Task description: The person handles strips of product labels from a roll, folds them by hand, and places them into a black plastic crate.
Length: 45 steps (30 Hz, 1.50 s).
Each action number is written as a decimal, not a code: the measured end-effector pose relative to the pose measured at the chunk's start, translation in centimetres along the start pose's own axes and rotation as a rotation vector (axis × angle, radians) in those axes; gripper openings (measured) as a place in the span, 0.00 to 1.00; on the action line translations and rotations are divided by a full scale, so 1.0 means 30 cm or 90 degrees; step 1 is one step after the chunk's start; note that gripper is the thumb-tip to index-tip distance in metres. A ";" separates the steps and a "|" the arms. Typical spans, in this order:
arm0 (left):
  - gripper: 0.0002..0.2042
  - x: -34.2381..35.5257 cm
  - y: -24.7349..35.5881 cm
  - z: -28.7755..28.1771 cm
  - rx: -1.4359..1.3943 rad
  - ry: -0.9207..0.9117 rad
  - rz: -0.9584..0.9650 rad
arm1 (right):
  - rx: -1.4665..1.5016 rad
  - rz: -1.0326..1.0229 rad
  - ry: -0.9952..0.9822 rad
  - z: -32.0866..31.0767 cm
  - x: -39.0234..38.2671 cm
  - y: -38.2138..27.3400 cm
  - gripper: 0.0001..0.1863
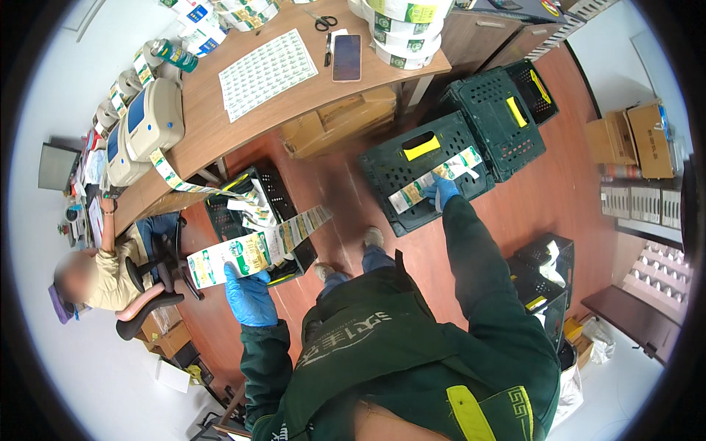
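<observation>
My left hand (251, 300), in a blue glove, grips a long strip of printed labels (208, 266) with the thumb on top. The strip runs off to the right over a dark green crate (278, 189) that holds crumpled label strips (257, 212). My right hand (443, 192), also gloved in blue, has its fingers closed at a shorter label strip (410, 194). This shorter strip lies slantwise over the top of a closed green crate (386, 167) with a yellow handle. The right fingertips are partly hidden.
A wooden desk (202, 103) carries label printers (154, 121), a sheet of small labels (268, 72), a phone (347, 58), scissors (321, 22) and label rolls (404, 37). More crates (504, 121) stand at right. A seated person (110, 268) is at left.
</observation>
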<state>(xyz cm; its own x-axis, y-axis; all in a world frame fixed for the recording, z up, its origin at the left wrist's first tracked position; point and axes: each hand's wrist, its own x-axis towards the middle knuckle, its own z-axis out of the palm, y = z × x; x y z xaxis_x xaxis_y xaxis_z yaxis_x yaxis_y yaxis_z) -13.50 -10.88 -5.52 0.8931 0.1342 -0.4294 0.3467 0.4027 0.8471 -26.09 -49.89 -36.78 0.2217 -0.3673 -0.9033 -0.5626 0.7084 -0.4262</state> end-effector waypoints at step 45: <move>0.16 -0.050 0.762 -0.624 0.211 -0.408 0.255 | -0.341 -0.320 -0.514 1.069 -0.997 0.091 0.13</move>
<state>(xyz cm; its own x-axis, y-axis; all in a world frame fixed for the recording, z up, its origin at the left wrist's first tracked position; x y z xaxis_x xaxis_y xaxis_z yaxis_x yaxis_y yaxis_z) -12.27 15.07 8.62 0.9226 -0.3721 0.1020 -0.0561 0.1324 0.9896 -8.72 -17.64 -12.53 0.8706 0.1003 -0.4817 -0.4919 0.1615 -0.8555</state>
